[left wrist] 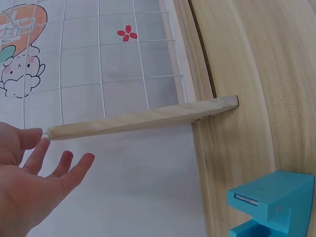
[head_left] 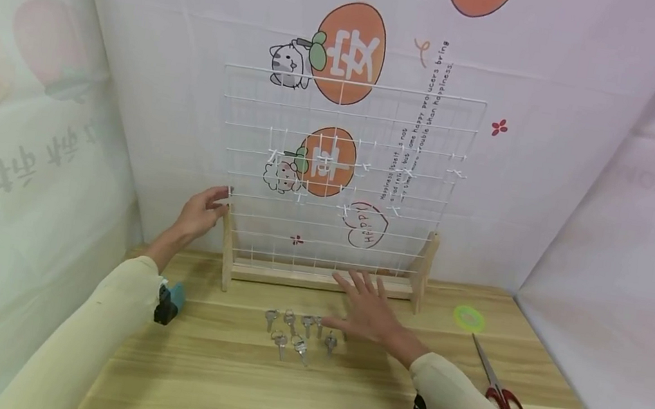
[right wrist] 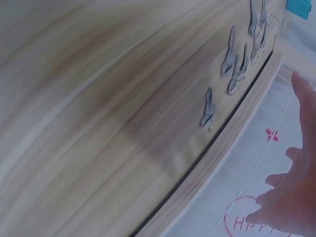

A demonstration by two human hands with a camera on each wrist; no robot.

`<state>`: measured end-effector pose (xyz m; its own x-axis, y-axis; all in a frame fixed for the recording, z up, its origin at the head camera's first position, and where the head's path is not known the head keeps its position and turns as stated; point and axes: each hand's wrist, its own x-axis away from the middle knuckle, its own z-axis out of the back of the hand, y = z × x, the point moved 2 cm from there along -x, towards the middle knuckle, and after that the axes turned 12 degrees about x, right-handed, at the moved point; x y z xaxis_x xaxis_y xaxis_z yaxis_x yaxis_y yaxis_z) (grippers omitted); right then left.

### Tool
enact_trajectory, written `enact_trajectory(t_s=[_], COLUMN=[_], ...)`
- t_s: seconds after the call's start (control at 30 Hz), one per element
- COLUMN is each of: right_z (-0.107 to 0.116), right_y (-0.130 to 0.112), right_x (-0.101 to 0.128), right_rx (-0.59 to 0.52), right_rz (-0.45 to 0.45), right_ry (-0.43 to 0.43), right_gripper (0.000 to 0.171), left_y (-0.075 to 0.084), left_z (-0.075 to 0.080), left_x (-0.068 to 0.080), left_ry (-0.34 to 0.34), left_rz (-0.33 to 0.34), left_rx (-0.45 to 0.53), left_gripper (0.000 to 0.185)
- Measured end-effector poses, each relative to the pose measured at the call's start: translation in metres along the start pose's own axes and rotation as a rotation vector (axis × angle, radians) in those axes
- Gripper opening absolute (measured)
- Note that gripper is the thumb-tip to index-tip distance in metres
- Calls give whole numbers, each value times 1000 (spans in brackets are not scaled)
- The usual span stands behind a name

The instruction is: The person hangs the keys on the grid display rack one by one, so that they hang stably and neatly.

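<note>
Keys (head_left: 298, 333) lie just left of the open right grip (head_left: 367, 315); open left grip (head_left: 200, 212) touches the rack (head_left: 227, 239).

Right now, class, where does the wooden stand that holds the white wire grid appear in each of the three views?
Head view: the wooden stand sits at centre, its base on the table behind the keys.
Left wrist view: its left upright crosses the middle, just above the left hand.
Right wrist view: its base bar runs diagonally at right.
Shared landmark: the white wire grid.
</note>
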<state>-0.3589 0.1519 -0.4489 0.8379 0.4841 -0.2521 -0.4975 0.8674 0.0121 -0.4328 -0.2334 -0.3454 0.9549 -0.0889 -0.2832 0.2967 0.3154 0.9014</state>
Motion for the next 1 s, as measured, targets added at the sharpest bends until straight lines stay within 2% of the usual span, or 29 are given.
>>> enact_trajectory(t_s=[0.23, 0.43, 0.6, 0.87, 1.0], right_z=[-5, -9, -11, -23, -29], right_y=[-15, -25, -34, -47, -53], right_x=[-13, -22, -28, -42, -48], right_rx=[-56, -76, -102, -156, -168], right_rz=[21, 41, 64, 127, 129], right_ry=[-38, -28, -29, 15, 20], right_gripper=[94, 88, 79, 62, 53], left_y=[-4, -7, -7, -6, -6], left_z=[-1, -1, 0, 0, -1], left_x=[-1, -3, -2, -4, -6], left_ry=[-23, -38, -48, -49, -43], left_rz=[55, 93, 91, 82, 88], left_rx=[72, 114, 115, 170, 185], left_gripper=[51, 48, 49, 50, 50])
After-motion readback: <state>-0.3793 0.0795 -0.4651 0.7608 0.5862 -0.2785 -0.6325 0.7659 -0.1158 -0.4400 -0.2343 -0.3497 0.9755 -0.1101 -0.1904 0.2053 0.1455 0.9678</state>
